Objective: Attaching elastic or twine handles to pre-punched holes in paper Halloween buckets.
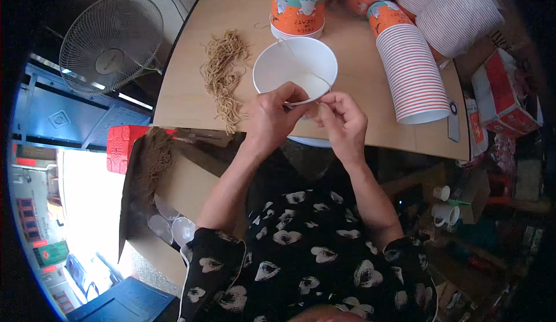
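Observation:
A white-lined paper bucket (275, 70) is tilted with its mouth facing me, over the table's front part. My left hand (269, 119) is closed on its near rim, fingers curled over the edge. At the rim's right side my right hand (346, 124) is closed in a pinch, fingertips close to the left hand's. A thin pale cord (317, 77) crosses the bucket's mouth and runs down to my right fingertips; its end is hidden there. To the left lies a loose heap of tan cords (223, 81).
Behind the bucket stands an upside-down stack of orange printed paper buckets (298, 12). A long nested stack (411, 70) lies on the table's right, with wrapped stacks (460, 17) behind. A fan (110, 44) stands left. Below the table's left edge is an open cardboard box (188, 177).

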Available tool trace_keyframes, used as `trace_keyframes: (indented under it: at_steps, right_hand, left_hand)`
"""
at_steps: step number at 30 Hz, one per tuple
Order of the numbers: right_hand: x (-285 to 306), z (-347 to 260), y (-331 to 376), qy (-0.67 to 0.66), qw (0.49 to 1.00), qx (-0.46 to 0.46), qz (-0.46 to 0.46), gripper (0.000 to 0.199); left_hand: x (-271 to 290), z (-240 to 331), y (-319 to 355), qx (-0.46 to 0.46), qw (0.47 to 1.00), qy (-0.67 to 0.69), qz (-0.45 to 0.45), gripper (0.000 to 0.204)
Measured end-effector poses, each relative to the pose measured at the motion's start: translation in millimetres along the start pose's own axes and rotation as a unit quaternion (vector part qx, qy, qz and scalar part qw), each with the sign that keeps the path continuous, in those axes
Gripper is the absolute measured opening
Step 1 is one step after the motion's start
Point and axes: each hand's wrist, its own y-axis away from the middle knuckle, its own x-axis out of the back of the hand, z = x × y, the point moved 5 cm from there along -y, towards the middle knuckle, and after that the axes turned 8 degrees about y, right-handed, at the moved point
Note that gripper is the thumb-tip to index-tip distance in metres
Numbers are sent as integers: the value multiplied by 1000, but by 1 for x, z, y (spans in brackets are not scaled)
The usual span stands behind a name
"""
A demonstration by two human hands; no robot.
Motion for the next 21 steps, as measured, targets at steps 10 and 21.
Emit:
trace_keyframes:
  at_steps: [10,21]
  right_hand:
    - [28,-2,-2,135,988,67,34,8]
    - [35,-35,-29,298,946,70,-108,12]
  left_hand:
    - [-10,3,-5,-25,999,18,-9,10]
    - [-10,-7,-18,-12,992,109,-64,8]
